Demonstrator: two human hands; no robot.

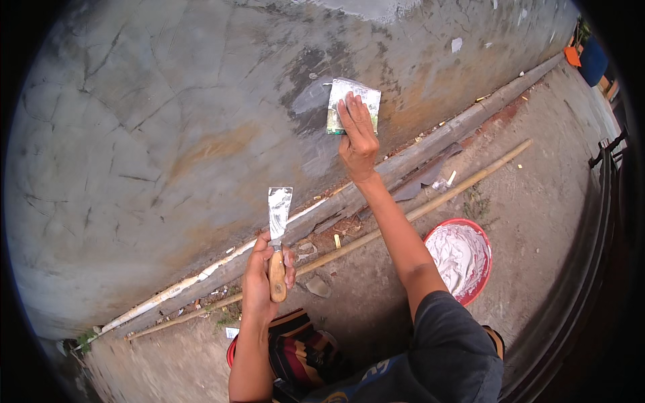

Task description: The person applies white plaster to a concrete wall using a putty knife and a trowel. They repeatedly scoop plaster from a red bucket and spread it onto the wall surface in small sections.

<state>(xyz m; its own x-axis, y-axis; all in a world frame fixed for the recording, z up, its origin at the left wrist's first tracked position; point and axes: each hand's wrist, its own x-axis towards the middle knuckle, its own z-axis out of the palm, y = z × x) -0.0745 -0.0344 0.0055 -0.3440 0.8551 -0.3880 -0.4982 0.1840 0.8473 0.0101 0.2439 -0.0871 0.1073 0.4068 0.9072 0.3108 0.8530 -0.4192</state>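
My left hand (255,285) is closed round the wooden handle of a putty knife (279,209). Its blade points up and is smeared with white paste. Farther up and to the right, my right hand (361,146) grips a flat, squarish spreader plate (335,115) coated in white, fingers stretched over its face and thumb mostly hidden. The plate lies against or very close to the grey wall (195,101), beside a damp-looking dark patch. To the right of my right arm, a red tub (486,281) holds thick white paste (455,255).
A long wooden pole (437,201) lies on the ground along the wall's foot. Between them runs a narrow ledge (463,124) with debris. Part of another red rim (232,351) shows by my knee. A blue container (592,62) stands at the far right.
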